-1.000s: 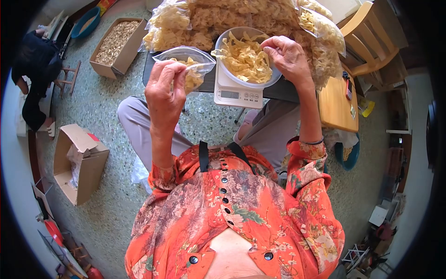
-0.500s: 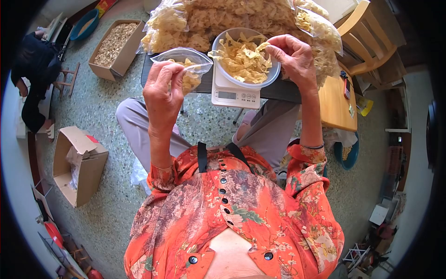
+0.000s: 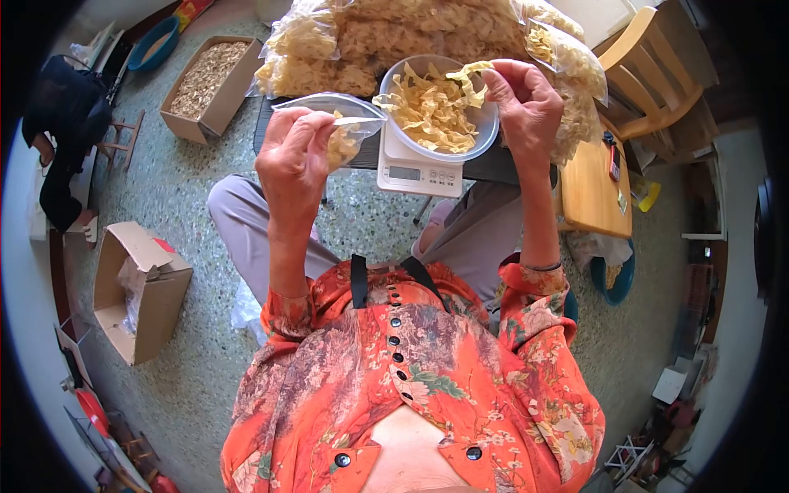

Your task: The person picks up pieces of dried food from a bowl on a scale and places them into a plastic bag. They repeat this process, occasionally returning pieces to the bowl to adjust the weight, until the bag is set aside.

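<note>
My left hand [image 3: 294, 160] pinches the rim of a clear plastic bag [image 3: 345, 140] that has some pale yellow dried strips inside. To its right, a round translucent bowl [image 3: 444, 154] of curled strips [image 3: 431, 111] rests on a white digital scale [image 3: 421, 178]; the display digits are too small to read. At the bowl's right rim, my right hand [image 3: 526, 103] holds a dried strip [image 3: 472, 76] between thumb and fingers. The strip reaches over the bowl. Both hands are closed, raised above the dark table's front edge [image 3: 362, 158].
Filled bags of dried strips [image 3: 427, 37] are piled behind the bowl. A wooden chair [image 3: 649, 74] stands at right, a carton of flakes [image 3: 209, 78] at back left, an opened cardboard box [image 3: 156, 304] at left. Another person in dark clothes [image 3: 62, 131] sits far left.
My right hand has shifted slightly right, and the strip in it now sticks up clear of the heap in the bowl. My left hand still holds the bag in nearly the same place.
</note>
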{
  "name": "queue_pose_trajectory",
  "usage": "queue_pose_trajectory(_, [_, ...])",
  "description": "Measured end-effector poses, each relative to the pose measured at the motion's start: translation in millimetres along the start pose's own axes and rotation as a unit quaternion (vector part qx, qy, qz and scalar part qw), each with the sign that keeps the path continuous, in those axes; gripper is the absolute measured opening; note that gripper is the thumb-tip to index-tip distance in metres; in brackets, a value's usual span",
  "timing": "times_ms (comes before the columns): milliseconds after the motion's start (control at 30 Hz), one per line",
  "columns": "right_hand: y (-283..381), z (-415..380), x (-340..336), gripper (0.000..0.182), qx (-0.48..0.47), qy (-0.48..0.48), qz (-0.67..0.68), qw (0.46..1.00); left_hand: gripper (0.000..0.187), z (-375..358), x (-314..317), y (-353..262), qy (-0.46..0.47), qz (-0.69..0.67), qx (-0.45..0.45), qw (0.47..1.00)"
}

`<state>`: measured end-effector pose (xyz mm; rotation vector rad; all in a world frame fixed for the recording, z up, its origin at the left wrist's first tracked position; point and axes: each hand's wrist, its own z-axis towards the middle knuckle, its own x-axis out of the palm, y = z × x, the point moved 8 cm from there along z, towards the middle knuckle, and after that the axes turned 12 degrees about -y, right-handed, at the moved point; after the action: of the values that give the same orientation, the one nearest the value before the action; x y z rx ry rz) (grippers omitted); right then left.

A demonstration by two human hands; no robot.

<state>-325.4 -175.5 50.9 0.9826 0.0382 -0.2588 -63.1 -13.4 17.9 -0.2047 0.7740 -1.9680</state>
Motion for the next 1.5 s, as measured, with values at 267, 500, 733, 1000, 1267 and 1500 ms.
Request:
queue_pose_trajectory(267, [63, -24, 41, 0.019, 0.009, 0.007, 0.164, 0.986, 0.017, 4, 13, -4, 0.003, -0.047, -0.012, 0.999])
queue_pose_trajectory(500, [71, -57, 108, 0.018, -0.165, 0.127, 0.018, 0.978, 0.014, -2, 8, -5, -0.007, -0.047, -0.011, 0.999])
queue_pose_trajectory(733, [82, -52, 102, 0.006, -0.294, 0.116, -0.066, 0.946, 0.012, 2, -2, 6, -0.002, 0.0, -0.008, 1.0])
queue_pose_trajectory(1000, [72, -67, 112, 0.026, -0.15, 0.239, -0.004, 0.959, 0.013, 19, 3, 27, 0.077, 0.035, -0.009, 0.996])
queue_pose_trajectory(1267, [53, -76, 149, 0.008, -0.318, 0.261, -0.198, 0.89, 0.016, 30, 7, 29, 0.226, 0.045, 0.063, 0.971])
queue_pose_trajectory(1500, [65, -71, 150, 0.009, -0.308, 0.225, -0.141, 0.914, 0.02, 43, 1, 37, 0.274, 0.108, 0.063, 0.954])
